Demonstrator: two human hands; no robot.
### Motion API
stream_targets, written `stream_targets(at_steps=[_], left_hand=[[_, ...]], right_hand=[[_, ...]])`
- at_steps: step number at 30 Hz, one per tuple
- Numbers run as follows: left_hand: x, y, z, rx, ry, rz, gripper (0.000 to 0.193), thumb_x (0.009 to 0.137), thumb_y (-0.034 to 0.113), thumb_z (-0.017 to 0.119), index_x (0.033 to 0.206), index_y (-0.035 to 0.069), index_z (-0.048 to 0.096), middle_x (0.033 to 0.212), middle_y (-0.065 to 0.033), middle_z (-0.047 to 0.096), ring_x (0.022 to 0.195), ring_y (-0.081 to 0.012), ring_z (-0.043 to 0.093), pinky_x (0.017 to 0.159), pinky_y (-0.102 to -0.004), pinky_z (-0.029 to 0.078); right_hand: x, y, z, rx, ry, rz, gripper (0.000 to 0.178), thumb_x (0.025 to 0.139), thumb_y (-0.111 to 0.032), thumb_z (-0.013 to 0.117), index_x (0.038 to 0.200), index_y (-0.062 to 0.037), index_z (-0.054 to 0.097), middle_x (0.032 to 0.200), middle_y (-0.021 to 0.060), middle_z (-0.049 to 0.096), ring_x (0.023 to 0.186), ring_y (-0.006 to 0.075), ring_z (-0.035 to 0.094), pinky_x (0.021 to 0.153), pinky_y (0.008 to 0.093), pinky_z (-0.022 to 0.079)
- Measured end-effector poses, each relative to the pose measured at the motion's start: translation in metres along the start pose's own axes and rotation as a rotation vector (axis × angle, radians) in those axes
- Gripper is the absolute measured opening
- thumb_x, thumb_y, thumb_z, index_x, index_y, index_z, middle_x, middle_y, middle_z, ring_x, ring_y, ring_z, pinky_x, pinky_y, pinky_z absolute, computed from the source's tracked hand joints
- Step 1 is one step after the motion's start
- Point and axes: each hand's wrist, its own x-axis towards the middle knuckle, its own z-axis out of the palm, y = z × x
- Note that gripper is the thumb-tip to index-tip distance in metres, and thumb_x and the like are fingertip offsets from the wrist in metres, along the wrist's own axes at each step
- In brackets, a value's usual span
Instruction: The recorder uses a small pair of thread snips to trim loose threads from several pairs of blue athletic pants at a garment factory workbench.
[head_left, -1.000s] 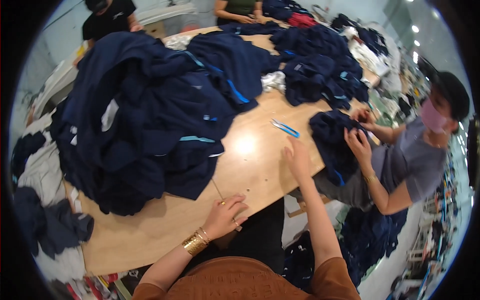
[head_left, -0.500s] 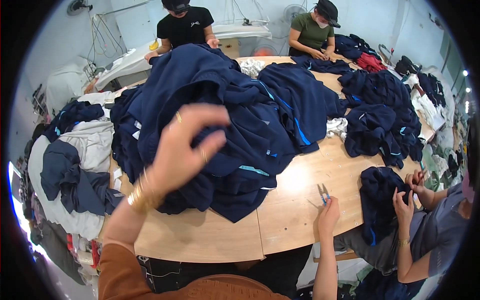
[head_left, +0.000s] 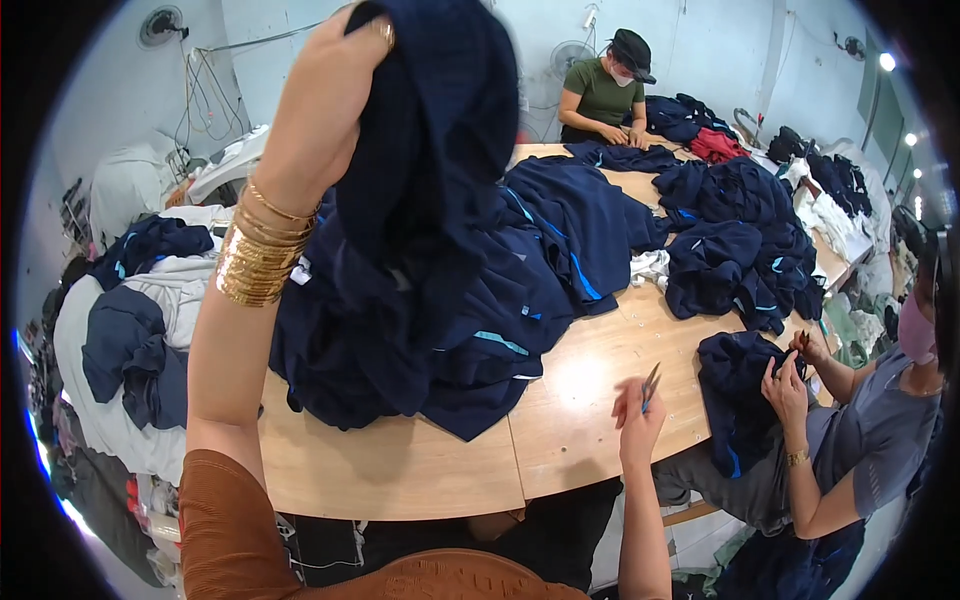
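I've got L hand up high, fingers clamped on a navy garment hanging in front of clothes pile. R hand (lower, over table): fingers curled round snips w/ blades sticking out.

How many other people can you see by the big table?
2: a person in a green top at the far side, and a person in a grey top on the right. More could be hidden behind the navy garment the left hand holds up.
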Motion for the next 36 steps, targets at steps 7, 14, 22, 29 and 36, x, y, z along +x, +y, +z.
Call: stream_targets(at_steps=[7,14,22,29,36], left_hand=[[-0.034,0.044,-0.006,-0.307,-0.126,-0.106,0.028,0.094,0.015,0.041,0.113,-0.003,0.052,0.109,-0.0086,0.059,0.097,-0.0141,0.058,0.086,-0.0260,0.046],[-0.078,0.046,-0.010,-0.456,-0.232,-0.340,0.025,0.092,0.011,0.046,0.112,-0.001,0.055,0.104,-0.0060,0.060,0.096,-0.0119,0.057,0.086,-0.0236,0.045],[-0.140,-0.089,-0.045,0.514,-0.406,-0.300,0.027,0.078,0.000,0.054,0.105,0.002,0.055,0.100,-0.0105,0.060,0.090,-0.0160,0.058,0.081,-0.0254,0.046],[-0.267,-0.096,-0.014,0.851,-0.469,-0.041,0.037,0.070,0.004,0.066,0.105,0.008,0.057,0.112,-0.0105,0.051,0.105,-0.0294,0.047,0.088,-0.0367,0.039],[-0.332,-0.128,0.022,0.240,-0.333,-0.846,0.031,0.080,0.005,0.062,0.110,0.000,0.054,0.104,-0.0128,0.056,0.094,-0.0223,0.059,0.078,-0.0281,0.049]], right_hand=[[-0.019,-0.094,0.046,0.261,-0.310,-0.367,0.062,0.070,0.001,0.065,0.128,-0.0009,0.042,0.063,-0.0049,0.040,0.056,0.0046,0.040,0.053,0.0177,0.033],[-0.028,-0.102,0.004,0.294,0.093,-0.086,0.025,0.076,-0.002,0.052,0.100,-0.0037,0.053,0.067,-0.0031,0.053,0.037,0.0012,0.032,0.034,0.0154,0.025],[0.041,-0.089,-0.012,-0.475,0.087,-0.469,0.018,0.083,-0.015,0.060,0.096,-0.0036,0.064,0.077,0.0043,0.063,0.067,0.0129,0.058,0.062,0.0232,0.045],[0.022,0.033,-0.046,-0.817,-0.084,-0.206,0.021,0.085,-0.020,0.059,0.099,-0.0041,0.063,0.087,0.0132,0.064,0.082,0.0239,0.063,0.073,0.0310,0.046],[-0.017,0.047,-0.084,-0.850,0.136,-0.067,0.015,0.082,-0.010,0.060,0.094,-0.0031,0.064,0.085,0.0110,0.064,0.079,0.0229,0.062,0.071,0.0285,0.046]])
